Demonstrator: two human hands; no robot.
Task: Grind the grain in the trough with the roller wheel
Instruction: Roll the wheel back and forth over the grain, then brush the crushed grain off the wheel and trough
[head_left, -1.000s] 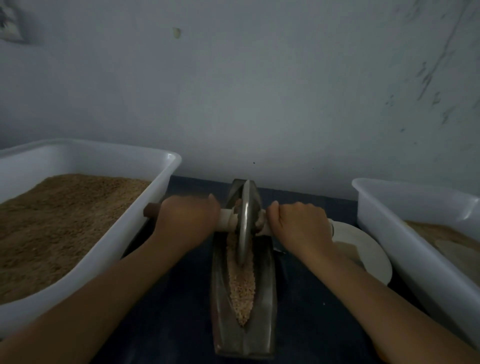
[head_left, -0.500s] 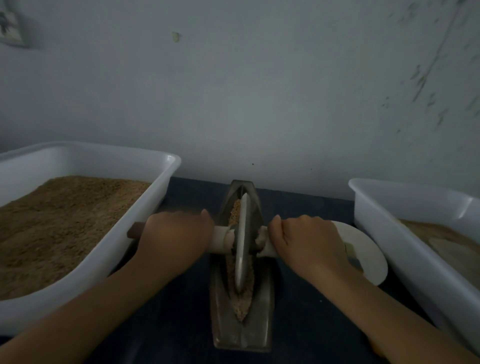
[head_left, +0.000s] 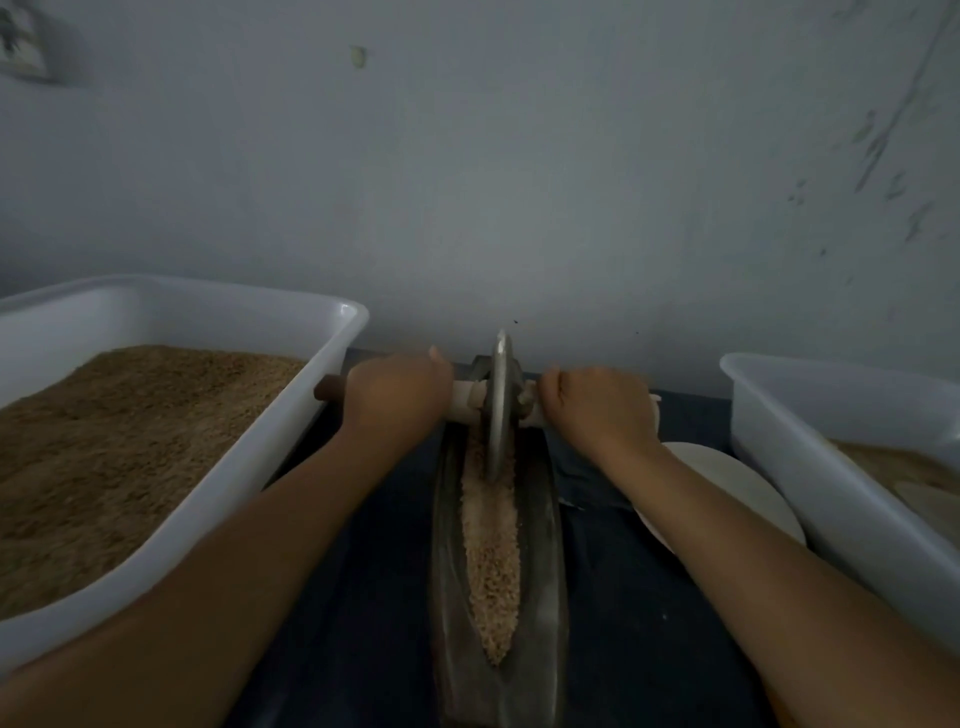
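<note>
A narrow metal trough (head_left: 545, 571) lies lengthwise in front of me on a dark cloth, with pale crushed grain (head_left: 491, 551) along its groove. The thin metal roller wheel (head_left: 500, 405) stands upright at the trough's far end, its lower edge in the grain. A wooden axle runs through the wheel. My left hand (head_left: 395, 395) grips the axle left of the wheel, and my right hand (head_left: 597, 402) grips it on the right. The axle's dark left end (head_left: 330, 388) sticks out past my left hand.
A large white tub (head_left: 291, 441) heaped with brown grain stands close on the left. Another white tub (head_left: 810, 467) stands on the right, with a white plate (head_left: 727, 483) between it and the trough. A grey wall rises just behind the trough.
The wheel rolled toward me along the trough half a second ago, then away to the far end now. Both hands moved with the axle and kept their grip.
</note>
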